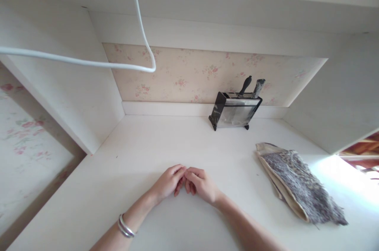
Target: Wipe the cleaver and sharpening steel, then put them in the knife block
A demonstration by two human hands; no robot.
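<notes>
My left hand [171, 181] and my right hand [201, 184] rest on the white tabletop [142, 136], meeting at the fingertips in the middle. Both have their fingers curled in, and no object shows in either. Two silver bangles [126, 226] circle my left wrist. Farther back, against the rear edge, stands a knife block [239, 113] with clear sides and a black frame, two handles sticking up from it. To the right of my right hand lies a folded grey patterned cloth [299, 186] with a fluffy surface and beige edging.
A white cable [89, 62] hangs in front at the upper left, bending sharply. Overhead runs a white shelf [237, 4] with plastic-wrapped things on it. White side panels [68, 65] close off left and right, with floral wallpaper [177, 73] behind.
</notes>
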